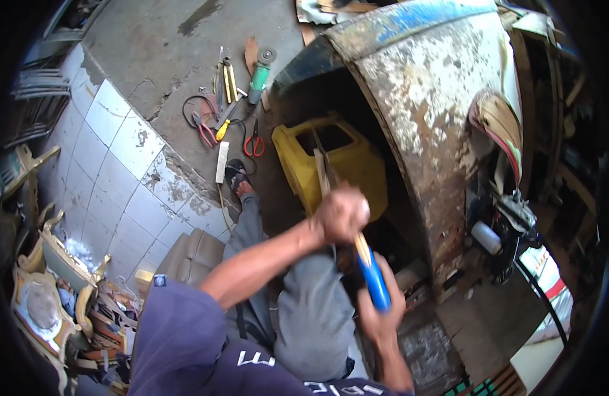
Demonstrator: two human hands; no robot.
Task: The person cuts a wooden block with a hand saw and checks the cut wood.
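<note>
My left hand (343, 214) is closed in a fist in the middle of the view, slightly blurred. A pale narrow wooden strip (320, 165) with a dark edge beside it sticks out from its far side. Below the fist, my right hand (384, 310) wraps round the blue handle (373, 280) of a tool whose light wooden neck runs up to the left hand. The tool's working end is hidden, so its kind cannot be told. Just beyond, under both the strip and my fist, stands a yellow plastic container (377, 171) with an opening in its top.
Left of the container lie a green angle grinder (259, 78), red-handled pliers (204, 130), orange-handled scissors (254, 142) and a yellow-handled screwdriver (223, 129). A large rusty, paint-flaked panel (426, 99) rises at right. Carved frame pieces (50, 310) and wood scraps crowd the lower left.
</note>
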